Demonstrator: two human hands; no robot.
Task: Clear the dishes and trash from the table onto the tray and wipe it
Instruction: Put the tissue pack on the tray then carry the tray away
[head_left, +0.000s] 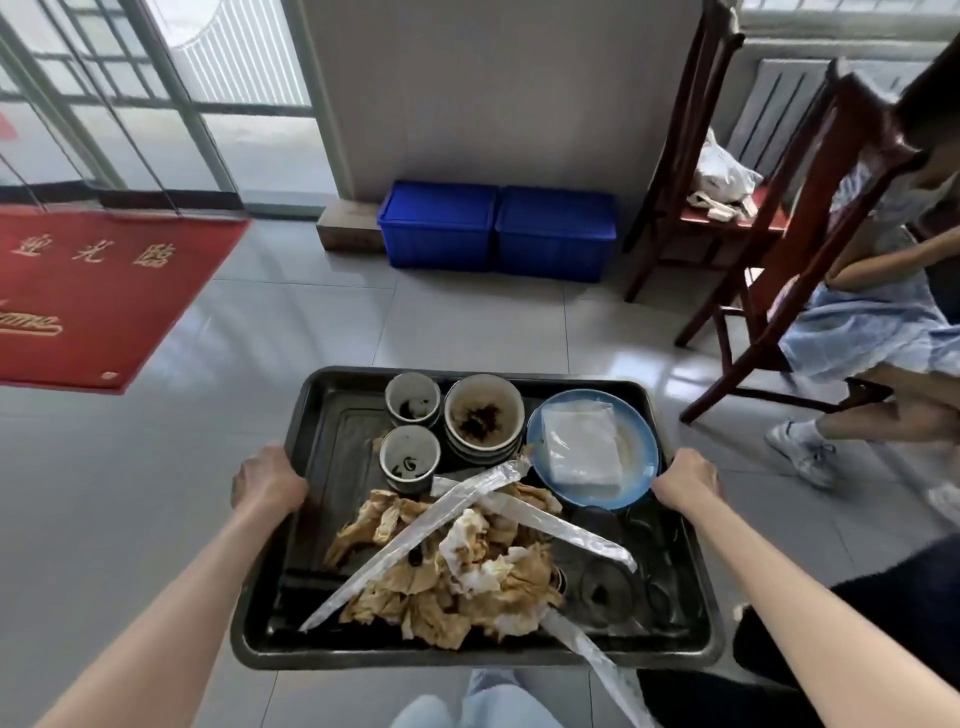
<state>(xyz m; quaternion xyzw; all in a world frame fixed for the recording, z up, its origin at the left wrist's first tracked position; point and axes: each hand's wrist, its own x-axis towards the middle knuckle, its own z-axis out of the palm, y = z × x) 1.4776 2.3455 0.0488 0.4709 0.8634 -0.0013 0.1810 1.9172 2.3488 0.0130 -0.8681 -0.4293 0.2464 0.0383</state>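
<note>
I carry a black tray (332, 410) above the tiled floor. My left hand (267, 478) grips its left rim and my right hand (685, 480) grips its right rim. On the tray stand two small dirty cups (413, 397) (409, 457), a stack of stained bowls (484, 415) and a blue plate (641, 447) with a clear wrapped packet (582, 447) on it. A heap of soiled brown and white napkins (457, 566) lies at the front. Clear chopstick sleeves (415, 535) lie across the heap, and one hangs over the near rim.
Two blue crates (498, 228) sit against the wall ahead. A red doormat (88, 291) lies at the left by glass doors. Dark wooden chairs (727, 171) stand at the right, and a person in a pale blue dress (872, 322) sits on one.
</note>
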